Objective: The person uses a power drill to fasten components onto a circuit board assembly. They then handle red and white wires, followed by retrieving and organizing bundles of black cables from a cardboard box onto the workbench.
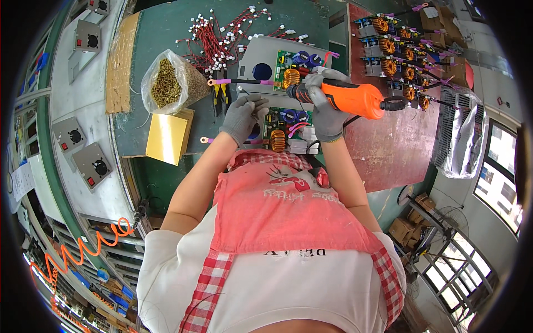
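Observation:
My right hand, in a grey glove, grips an orange power screwdriver; its dark front end points left over a green circuit board with a copper-wound coil and blue capacitors. My left hand, also gloved, has its fingers drawn together in a pinch above the grey metal casing; whatever they hold is too small to make out. Nearest to me lies a second circuit board of the same kind, partly behind my right hand. Yellow-and-black pliers lie left of the left hand. Purple-sleeved cables with ring terminals stick out leftward.
An open clear bag of small brass-coloured screws stands at the left, by a yellow box. Red-black wires with white connectors are heaped behind. Several coil-bearing boards line the reddish tabletop at right. Metal panels with switches rest far left.

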Available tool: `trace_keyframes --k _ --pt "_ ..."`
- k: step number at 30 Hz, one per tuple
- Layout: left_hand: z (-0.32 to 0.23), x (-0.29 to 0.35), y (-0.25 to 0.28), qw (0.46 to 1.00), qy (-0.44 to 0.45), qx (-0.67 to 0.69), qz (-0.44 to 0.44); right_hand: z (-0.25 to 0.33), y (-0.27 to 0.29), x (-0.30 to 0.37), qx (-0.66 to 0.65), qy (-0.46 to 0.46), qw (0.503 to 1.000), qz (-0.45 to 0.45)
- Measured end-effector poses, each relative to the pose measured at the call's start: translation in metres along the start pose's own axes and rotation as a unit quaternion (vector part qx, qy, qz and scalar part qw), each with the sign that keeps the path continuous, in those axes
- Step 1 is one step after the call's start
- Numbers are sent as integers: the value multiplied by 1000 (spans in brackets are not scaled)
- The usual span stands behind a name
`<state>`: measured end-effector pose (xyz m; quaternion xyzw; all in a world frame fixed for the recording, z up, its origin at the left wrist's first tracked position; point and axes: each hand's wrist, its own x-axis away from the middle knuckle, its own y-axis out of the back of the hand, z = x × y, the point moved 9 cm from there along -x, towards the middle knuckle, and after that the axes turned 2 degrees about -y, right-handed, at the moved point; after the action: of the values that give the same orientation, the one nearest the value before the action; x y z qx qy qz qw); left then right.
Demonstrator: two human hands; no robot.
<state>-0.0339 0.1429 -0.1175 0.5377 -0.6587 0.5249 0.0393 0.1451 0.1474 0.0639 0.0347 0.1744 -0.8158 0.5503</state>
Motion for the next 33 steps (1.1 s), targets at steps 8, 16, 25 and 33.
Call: trace_keyframes --k 8,16,25,33 --pt "-14 11 -12 1000 8 -7 23 -2 5 -3 -10 -81 983 -167" --pt "-36 12 -5 995 -43 -62 57 -37 -45 2 186 -42 973 132" --pt "-37 34 -16 998 -12 -28 53 4 -6 -18 19 -90 995 -42" --pt "0 27 -53 986 113 56 108 125 1 14 -88 81 993 -14"
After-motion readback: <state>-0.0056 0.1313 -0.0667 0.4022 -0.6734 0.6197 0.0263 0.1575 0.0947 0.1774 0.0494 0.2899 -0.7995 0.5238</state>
